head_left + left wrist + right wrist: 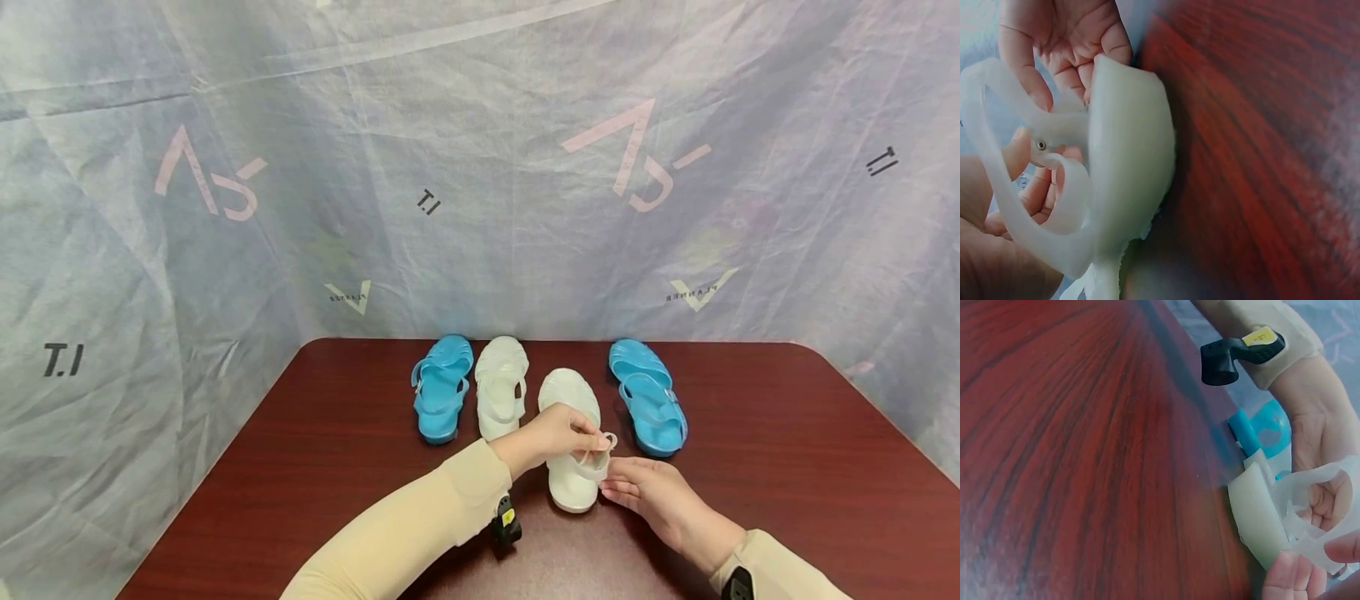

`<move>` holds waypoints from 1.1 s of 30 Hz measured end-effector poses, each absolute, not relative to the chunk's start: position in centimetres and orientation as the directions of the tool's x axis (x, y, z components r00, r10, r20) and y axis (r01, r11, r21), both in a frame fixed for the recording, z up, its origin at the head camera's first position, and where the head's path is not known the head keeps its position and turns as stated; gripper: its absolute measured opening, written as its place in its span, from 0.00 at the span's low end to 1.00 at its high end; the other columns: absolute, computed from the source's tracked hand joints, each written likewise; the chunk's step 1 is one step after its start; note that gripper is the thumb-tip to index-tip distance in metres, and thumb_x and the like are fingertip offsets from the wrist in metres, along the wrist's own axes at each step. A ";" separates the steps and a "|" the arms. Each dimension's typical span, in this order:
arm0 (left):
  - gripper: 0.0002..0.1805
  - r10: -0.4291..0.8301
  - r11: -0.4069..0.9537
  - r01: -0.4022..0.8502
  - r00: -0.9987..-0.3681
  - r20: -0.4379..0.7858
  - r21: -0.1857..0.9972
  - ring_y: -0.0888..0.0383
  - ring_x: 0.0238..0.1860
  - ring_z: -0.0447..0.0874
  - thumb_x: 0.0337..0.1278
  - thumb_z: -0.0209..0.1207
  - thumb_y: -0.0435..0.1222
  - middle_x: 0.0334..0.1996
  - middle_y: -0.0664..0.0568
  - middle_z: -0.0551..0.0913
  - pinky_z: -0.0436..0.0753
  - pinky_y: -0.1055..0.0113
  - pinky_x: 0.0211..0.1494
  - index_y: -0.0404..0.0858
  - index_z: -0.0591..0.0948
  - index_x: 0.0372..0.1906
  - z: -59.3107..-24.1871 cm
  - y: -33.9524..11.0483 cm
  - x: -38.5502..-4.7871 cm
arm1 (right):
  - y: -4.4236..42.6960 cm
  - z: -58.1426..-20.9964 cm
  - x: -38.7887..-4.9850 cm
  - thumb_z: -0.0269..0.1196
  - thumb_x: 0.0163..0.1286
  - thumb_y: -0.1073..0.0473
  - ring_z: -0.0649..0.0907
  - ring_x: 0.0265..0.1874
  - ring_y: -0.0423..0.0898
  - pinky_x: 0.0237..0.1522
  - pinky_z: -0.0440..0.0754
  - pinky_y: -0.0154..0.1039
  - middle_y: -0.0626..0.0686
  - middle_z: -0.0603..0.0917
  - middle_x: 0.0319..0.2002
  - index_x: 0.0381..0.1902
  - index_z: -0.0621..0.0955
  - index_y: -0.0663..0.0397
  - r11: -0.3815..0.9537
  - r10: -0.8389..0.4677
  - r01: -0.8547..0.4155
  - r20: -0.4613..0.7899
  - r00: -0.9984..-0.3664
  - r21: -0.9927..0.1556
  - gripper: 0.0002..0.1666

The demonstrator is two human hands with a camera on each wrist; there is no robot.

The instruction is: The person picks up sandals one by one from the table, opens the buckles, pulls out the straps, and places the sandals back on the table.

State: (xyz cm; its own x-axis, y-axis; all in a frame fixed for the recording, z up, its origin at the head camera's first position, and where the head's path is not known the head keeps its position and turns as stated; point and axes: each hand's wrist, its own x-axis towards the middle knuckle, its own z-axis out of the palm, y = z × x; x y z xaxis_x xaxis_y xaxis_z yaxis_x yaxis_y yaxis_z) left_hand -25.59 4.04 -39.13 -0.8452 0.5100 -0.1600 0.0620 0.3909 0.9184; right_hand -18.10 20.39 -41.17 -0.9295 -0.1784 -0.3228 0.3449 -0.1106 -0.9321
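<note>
A white jelly sandal (573, 492) stands on the table, toe pointing away from me, between my two hands. My left hand (558, 430) reaches over its middle and pinches the thin end of the ankle strap between thumb and fingers. On the right side of the sandal, my right hand (660, 500) holds the strap near the heel, palm turned inward. A small metal rivet (1040, 145) shows on the strap beside the left thumb in the left wrist view. In the right wrist view, the right fingers (1292, 575) lie against the sandal's side, partly cut off by the frame.
Another white sandal (501, 358) stands to the left, its heel partly behind my left forearm. Beyond it is a blue sandal (437, 427); a second blue sandal (636, 358) lies to the right. The dark red table (780, 433) meets a printed grey cloth (495, 250) at the back.
</note>
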 end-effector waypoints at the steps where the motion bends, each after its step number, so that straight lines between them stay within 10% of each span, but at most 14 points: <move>1: 0.09 0.512 0.389 0.058 -0.843 -0.164 0.919 0.65 0.24 0.77 0.57 0.66 0.35 0.20 0.53 0.81 0.80 0.74 0.31 0.31 0.87 0.33 -39.2 4.0 -25.6 | 20.4 -41.1 -18.1 0.56 0.71 0.61 0.84 0.35 0.41 0.42 0.84 0.34 0.49 0.84 0.34 0.60 0.64 0.83 -0.113 -0.168 0.347 -0.326 -0.930 -0.931 0.30; 16: 0.08 0.548 0.378 0.037 -0.814 -0.191 0.925 0.64 0.25 0.80 0.57 0.66 0.34 0.21 0.53 0.83 0.80 0.74 0.35 0.30 0.87 0.35 -39.3 3.6 -26.2 | 20.7 -41.1 -18.7 0.55 0.68 0.64 0.82 0.32 0.41 0.40 0.83 0.33 0.49 0.82 0.31 0.45 0.78 0.71 -0.144 -0.143 0.368 -0.349 -0.926 -0.919 0.14; 33: 0.10 0.558 0.409 0.031 -0.800 -0.222 0.912 0.62 0.27 0.83 0.58 0.66 0.36 0.25 0.51 0.85 0.81 0.74 0.38 0.31 0.87 0.36 -38.7 3.5 -26.2 | 20.2 -40.9 -19.0 0.55 0.70 0.62 0.82 0.32 0.40 0.39 0.83 0.33 0.51 0.83 0.32 0.58 0.66 0.82 -0.113 -0.125 0.376 -0.362 -0.924 -0.920 0.28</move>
